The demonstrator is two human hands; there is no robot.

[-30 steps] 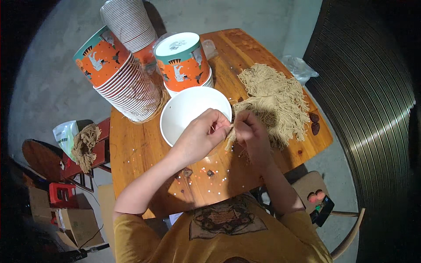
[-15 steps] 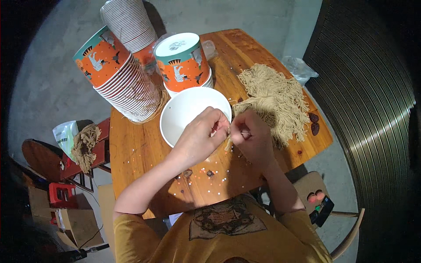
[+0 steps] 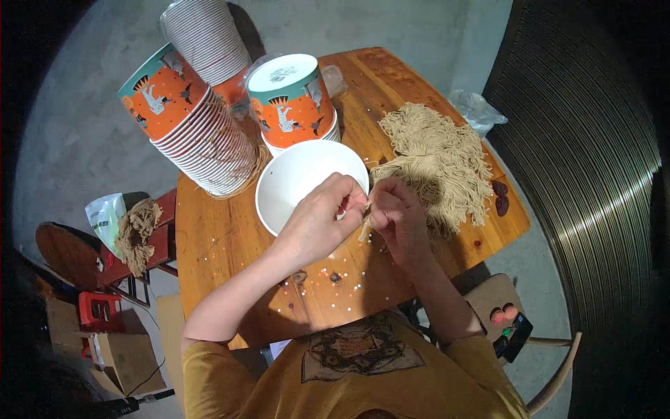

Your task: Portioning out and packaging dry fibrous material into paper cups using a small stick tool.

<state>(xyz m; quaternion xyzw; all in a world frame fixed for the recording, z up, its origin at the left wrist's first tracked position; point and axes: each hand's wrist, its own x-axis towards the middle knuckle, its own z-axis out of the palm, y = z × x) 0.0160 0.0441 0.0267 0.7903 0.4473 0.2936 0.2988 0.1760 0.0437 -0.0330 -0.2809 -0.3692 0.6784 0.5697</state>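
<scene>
At the right rim of a white round tub, my two hands meet. My left hand is closed, thumb and fingers pinching a thin beige cord close to the rim. Facing it, my right hand pinches the same cord, its fingertips nearly touching the left ones. A loose cord end hangs below the fingers. The tub's mouth faces me, with a small dark hole in its left wall. Just right of my right hand lies a big heap of beige cords. My fingers hide the exact point where the cord meets the rim.
Behind the tub stand an upside-down orange tub stack, a leaning stack draped with cords, and another stack. Small pale dots litter the wooden table. Two dark red dried fruits lie near its right edge.
My right hand has turned and its fingers have come closer to the left fingertips at the cord. My left hand and the tub have hardly moved.
</scene>
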